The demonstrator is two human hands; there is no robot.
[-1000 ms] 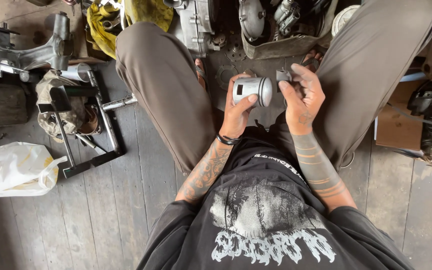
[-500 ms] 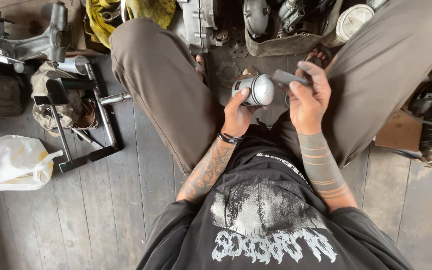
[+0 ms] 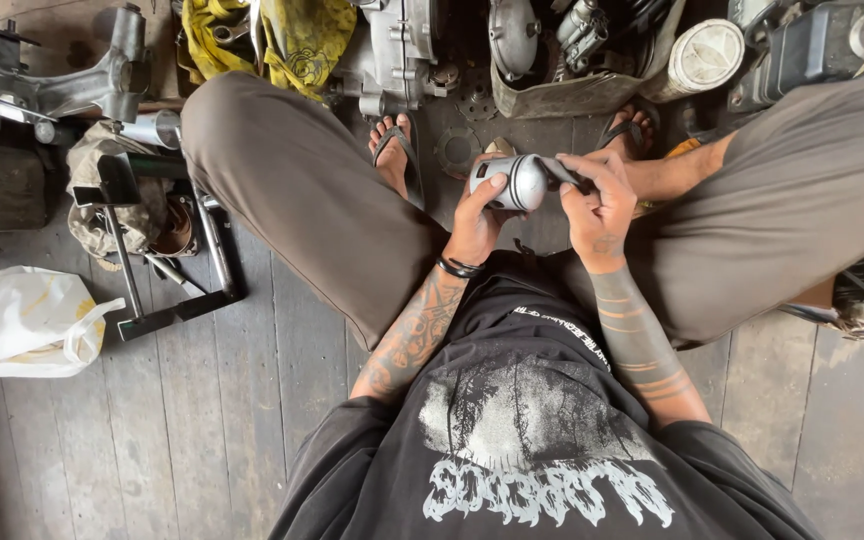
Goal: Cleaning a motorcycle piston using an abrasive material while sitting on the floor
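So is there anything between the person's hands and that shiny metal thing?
No, nothing visible is in the way. The left hand holds the round grey metal part from below, and the right hand touches its other side, pressing a thin dark strip against it.

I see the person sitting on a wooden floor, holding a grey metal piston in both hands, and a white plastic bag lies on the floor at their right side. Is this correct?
Not quite. The head view shows the white plastic bag at the person's left side, not the right. The rest holds: the left hand and right hand both hold the grey metal piston above the wooden floor.
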